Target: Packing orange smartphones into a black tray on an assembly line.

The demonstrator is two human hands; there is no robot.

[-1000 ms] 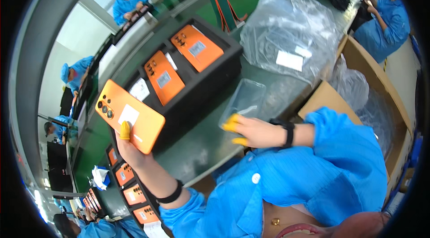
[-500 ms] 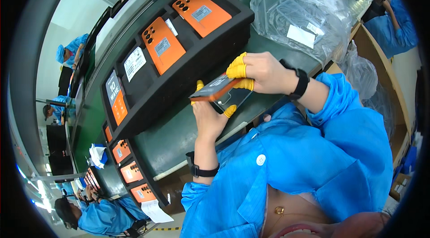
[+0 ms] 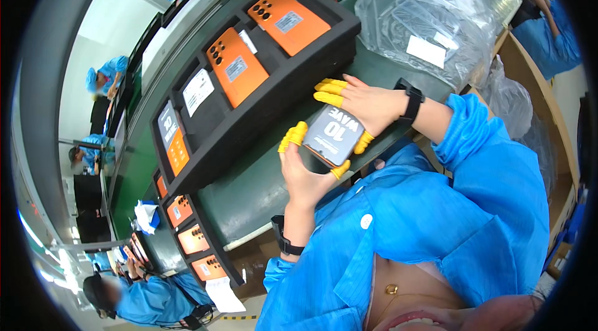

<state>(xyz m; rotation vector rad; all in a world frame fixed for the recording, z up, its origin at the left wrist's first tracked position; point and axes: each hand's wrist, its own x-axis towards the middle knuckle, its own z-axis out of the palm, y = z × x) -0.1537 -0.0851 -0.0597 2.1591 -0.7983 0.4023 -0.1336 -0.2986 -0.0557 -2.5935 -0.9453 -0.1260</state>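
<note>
Both my hands, with yellow finger cots on several fingers, grip a phone [image 3: 334, 134] over the green bench. A grey film with pale printing covers the face turned up at me; an orange edge shows a little at its near side. My left hand [image 3: 304, 172] holds the left and near edges between thumb and fingers. Across the far end and right edge lies my right hand [image 3: 364, 105]. Beyond them stands a black foam tray [image 3: 280, 95]. In it lie two orange phones, one [image 3: 289, 23] farther right, another [image 3: 237, 66] mid-tray, and a grey-and-orange phone [image 3: 171, 138] at left.
A clear plastic bag [image 3: 386, 13] lies right of the tray, beside an open cardboard box [image 3: 551, 128]. At lower left, a second black tray [image 3: 219, 250] holds several orange phones. Near it sits a blue-and-white packet [image 3: 147, 216]. Several people in blue work around.
The phone has turned from edge-on, its orange side showing, to grey face up. My right hand has shifted from pinching its far end to lying spread over it.
</note>
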